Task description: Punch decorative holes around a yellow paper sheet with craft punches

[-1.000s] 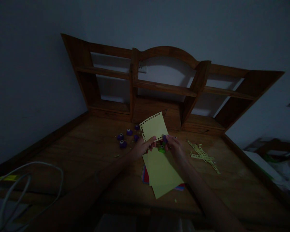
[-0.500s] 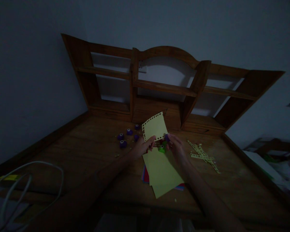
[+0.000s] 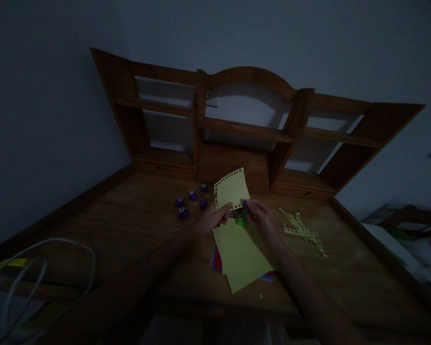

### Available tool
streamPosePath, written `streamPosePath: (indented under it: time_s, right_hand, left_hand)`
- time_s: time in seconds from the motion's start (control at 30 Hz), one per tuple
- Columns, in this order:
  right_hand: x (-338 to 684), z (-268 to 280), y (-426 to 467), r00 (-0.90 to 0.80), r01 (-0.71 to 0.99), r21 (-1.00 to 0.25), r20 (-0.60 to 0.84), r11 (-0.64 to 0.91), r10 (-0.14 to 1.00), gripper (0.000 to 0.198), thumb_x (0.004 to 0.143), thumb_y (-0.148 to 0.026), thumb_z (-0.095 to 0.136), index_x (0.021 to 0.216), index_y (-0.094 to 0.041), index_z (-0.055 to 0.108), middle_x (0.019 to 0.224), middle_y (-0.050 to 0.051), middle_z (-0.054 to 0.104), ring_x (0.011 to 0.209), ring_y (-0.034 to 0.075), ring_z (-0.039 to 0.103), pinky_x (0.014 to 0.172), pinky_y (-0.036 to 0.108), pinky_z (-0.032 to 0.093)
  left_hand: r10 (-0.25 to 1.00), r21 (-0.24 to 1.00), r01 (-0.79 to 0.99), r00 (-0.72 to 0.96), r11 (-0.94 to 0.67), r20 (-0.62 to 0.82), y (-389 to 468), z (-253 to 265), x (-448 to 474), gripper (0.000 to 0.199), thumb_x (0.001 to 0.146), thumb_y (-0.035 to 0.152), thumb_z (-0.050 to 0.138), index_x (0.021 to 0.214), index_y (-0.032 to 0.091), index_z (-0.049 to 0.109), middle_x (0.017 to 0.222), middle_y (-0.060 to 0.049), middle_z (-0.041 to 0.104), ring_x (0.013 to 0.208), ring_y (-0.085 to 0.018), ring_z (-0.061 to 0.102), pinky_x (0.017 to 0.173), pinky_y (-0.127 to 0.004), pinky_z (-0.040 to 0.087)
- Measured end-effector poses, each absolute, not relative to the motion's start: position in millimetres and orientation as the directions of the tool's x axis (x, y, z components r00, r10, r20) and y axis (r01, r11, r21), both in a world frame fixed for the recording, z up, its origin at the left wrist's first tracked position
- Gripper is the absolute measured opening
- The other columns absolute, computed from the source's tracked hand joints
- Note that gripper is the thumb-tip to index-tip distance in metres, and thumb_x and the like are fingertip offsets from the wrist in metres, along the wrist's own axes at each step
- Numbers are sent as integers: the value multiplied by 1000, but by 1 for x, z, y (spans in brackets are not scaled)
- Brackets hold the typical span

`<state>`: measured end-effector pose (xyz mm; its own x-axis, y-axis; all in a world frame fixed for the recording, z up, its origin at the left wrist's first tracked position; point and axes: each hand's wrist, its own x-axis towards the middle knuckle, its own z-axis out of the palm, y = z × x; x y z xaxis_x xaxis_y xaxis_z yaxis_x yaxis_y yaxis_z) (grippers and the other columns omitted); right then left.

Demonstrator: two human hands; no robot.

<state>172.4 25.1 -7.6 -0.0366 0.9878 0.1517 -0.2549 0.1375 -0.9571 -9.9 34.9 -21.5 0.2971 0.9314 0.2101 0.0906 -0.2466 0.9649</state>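
Observation:
A sheet of yellow paper (image 3: 232, 189) with punched holes along its edges is raised above the desk. Its lower left edge is pinched by my left hand (image 3: 212, 218). My right hand (image 3: 261, 216) is closed on a purple craft punch (image 3: 246, 204) at the sheet's lower right corner. Just beneath the hands a green punch (image 3: 240, 220) shows in part. Nearer to me lie plain yellow sheets (image 3: 242, 254) on a stack of coloured paper (image 3: 216, 261). Several purple punches (image 3: 183, 213) stand left of my left hand.
Punched yellow strips (image 3: 301, 231) lie crossed on the right of the wooden desk (image 3: 136, 215), with paper bits around. A wooden shelf unit (image 3: 246, 129) rises along the back. At the far left a white cable (image 3: 89, 254) loops over the desk edge.
The sheet and the purple punch have shifted very slightly relative to each other, the punch sitting a little further left on the lower edge. Both hands keep their grip.

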Motion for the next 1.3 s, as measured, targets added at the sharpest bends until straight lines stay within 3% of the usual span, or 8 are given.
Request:
streamPosePath:
  time_s: [0.5, 0.83, 1.07, 1.3]
  right_hand:
    - [172, -4, 23, -45, -211, -968, 152, 140, 987, 21, 77, -38, 68, 84, -18, 68, 60, -2, 55, 52, 10, 44, 51, 24, 33]
    - [174, 1, 21, -13, -176, -967, 188, 182, 982, 19, 75, -36, 71, 80, -18, 68, 57, -3, 51, 46, 7, 35, 43, 23, 21]
    - [175, 5, 17, 2, -259, -962, 86, 83, 996, 19, 69, -33, 76, 81, -19, 70, 77, 1, 64, 63, 11, 53, 53, 23, 39]
    - [174, 8, 15, 21, -277, -958, 74, 77, 997, 20, 66, -34, 77, 80, -20, 70, 79, 2, 67, 66, 13, 56, 55, 24, 41]
  left_hand:
    - [930, 965, 88, 299, -249, 212, 35, -21, -9, 49, 88, 55, 43, 60, 15, 50, 55, -1, 51, 47, -10, 48, 47, -22, 37]
    - [924, 962, 79, 307, -261, 226, 41, -31, -8, 48, 87, 54, 44, 59, 15, 49, 54, 0, 49, 47, -9, 46, 47, -22, 35]
    - [912, 948, 102, 320, -302, 257, 37, -26, -8, 49, 89, 51, 44, 57, 15, 49, 54, 0, 49, 49, -10, 46, 51, -22, 38]
    - [905, 944, 107, 336, -313, 262, 35, -23, -10, 48, 89, 51, 43, 58, 15, 50, 55, 0, 50, 49, -10, 46, 49, -22, 37]
